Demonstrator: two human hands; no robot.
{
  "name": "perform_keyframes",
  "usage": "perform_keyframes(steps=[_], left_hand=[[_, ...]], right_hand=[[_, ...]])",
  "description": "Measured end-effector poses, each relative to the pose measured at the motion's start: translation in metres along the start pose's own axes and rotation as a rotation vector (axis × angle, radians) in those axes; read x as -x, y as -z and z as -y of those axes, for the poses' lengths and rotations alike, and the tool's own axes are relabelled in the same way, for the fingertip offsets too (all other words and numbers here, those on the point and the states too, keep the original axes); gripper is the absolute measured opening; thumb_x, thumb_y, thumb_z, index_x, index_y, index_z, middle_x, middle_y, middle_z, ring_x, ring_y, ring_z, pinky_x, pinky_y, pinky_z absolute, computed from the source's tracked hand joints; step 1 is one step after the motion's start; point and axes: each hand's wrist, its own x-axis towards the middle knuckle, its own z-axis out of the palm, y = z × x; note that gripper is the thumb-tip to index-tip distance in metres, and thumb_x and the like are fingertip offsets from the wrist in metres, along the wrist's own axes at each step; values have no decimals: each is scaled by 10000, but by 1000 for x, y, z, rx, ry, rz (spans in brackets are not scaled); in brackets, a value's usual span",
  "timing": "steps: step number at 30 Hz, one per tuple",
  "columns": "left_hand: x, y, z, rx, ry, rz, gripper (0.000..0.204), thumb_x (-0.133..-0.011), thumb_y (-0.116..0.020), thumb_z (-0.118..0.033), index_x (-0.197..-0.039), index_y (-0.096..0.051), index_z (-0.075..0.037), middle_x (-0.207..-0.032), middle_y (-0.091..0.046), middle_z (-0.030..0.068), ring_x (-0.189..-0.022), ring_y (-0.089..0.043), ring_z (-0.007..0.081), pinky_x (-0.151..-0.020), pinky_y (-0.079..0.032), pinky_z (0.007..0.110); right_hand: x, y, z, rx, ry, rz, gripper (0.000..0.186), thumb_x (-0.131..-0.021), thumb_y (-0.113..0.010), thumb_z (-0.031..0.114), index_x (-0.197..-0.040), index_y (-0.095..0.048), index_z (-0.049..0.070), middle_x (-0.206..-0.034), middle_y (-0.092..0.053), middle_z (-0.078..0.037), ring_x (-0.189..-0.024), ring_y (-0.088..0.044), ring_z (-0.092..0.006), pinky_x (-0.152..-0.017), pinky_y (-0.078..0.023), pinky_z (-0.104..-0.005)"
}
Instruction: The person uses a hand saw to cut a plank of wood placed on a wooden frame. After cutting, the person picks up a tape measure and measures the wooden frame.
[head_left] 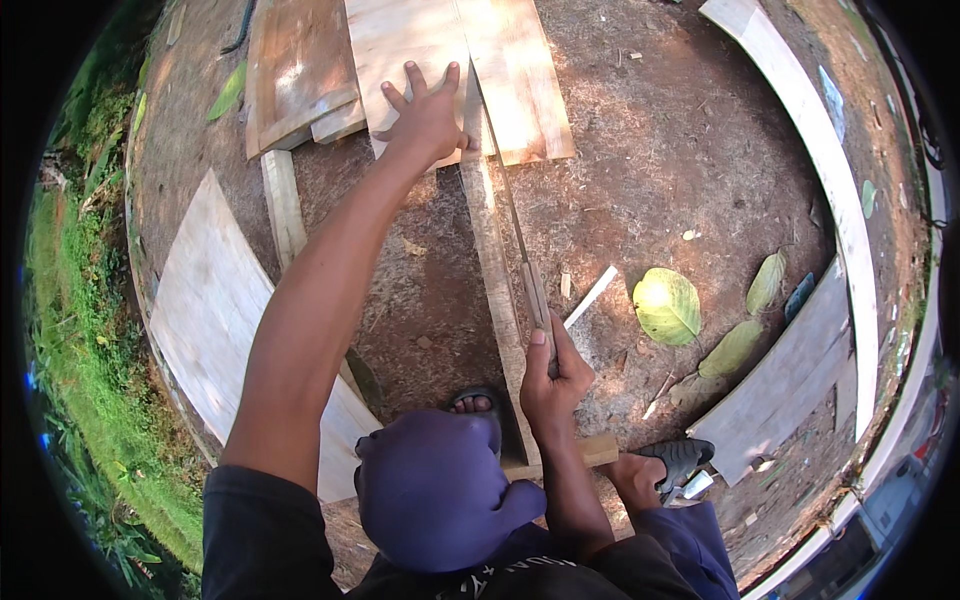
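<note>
My left hand presses flat on a pale wooden board, its fingers spread. A long cut line runs along the board beside that hand, and the strip on its right side looks nearly separate. My right hand is closed round the wooden handle of a handsaw. The saw's thin blade points away from me and lies in the cut. Beneath the board, a long narrow timber runs toward me. Its near end meets a short wooden crosspiece.
Brown boards lie at the far left, and a wide pale panel is at the left. A curved-looking long plank and a grey board lie right. Leaves and offcuts scatter the dirt. My sandalled foot is near the crosspiece.
</note>
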Motion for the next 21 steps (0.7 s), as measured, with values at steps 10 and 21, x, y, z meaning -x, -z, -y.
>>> perform_keyframes(steps=[10, 21], left_hand=[[-2, -4, 7, -12, -2, -13, 1159, -759, -916, -276, -1643, -178, -407, -1725, 82, 179, -1526, 92, 575, -1039, -266, 908], [13, 6, -12, -11, 17, -24, 1176, -740, -927, -294, -1647, -184, -388, -1723, 67, 188, -1528, 87, 571, -1051, -271, 895]], right_hand=[[-83, -62, 31, -80, 33, -55, 376, -993, -652, 187, -1263, -682, -73, -946, -742, -302, -834, -769, -344, -750, -583, -420], [-74, -51, 18, -65, -23, -25, 354, -1024, -643, 155, -1272, -675, -96, -848, -730, -103, -732, -602, -64, -628, -475, -238]])
